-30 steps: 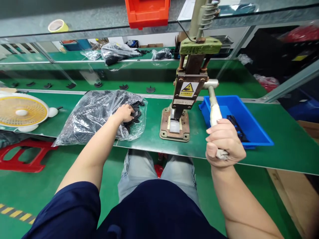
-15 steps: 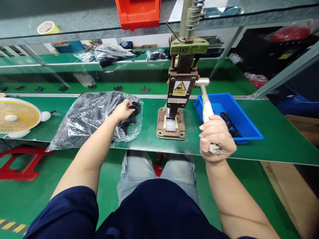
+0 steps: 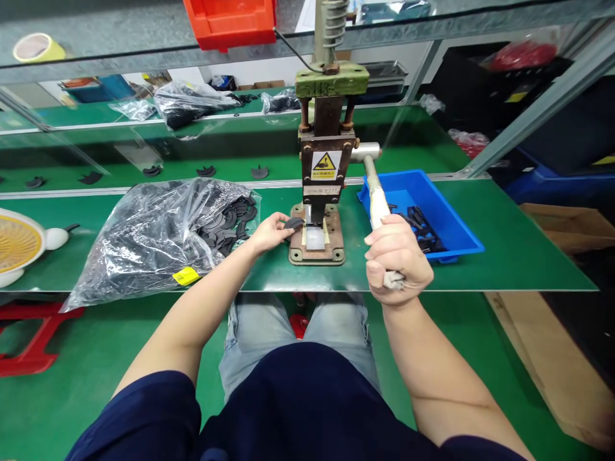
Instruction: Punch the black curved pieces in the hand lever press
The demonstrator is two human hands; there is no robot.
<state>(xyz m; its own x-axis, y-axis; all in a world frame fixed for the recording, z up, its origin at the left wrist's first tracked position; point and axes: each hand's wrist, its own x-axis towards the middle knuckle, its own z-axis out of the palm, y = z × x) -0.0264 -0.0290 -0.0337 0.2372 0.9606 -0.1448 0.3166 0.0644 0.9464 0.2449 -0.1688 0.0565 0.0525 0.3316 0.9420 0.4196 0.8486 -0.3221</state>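
My left hand (image 3: pixel 271 233) pinches a curved black plastic piece (image 3: pixel 293 223) at the left side of the hand press (image 3: pixel 323 186). Under the press ram, a pale block (image 3: pixel 315 239) sits on the rusty base plate. My right hand (image 3: pixel 400 259) is wrapped round the press lever (image 3: pixel 378 200), whose grip is bound in whitish wrapping. Left of the press lies an open clear plastic bag (image 3: pixel 139 224) full of similar curved black pieces (image 3: pixel 225 224). A yellow label (image 3: pixel 186 276) shows at the bag's front.
Behind my right hand stands a blue bin (image 3: pixel 451 218) holding black parts. A fan (image 3: pixel 22 246) lies at the far left. Several black pieces (image 3: pixel 205 171) rest in a row on the green surface behind. A red bin (image 3: pixel 230 22) and a tape roll (image 3: pixel 37 47) are on the shelf above.
My left hand has moved right from the bag's mouth to the press, carrying a curved black piece. My right hand still grips the lever. The view has shifted somewhat to the right.
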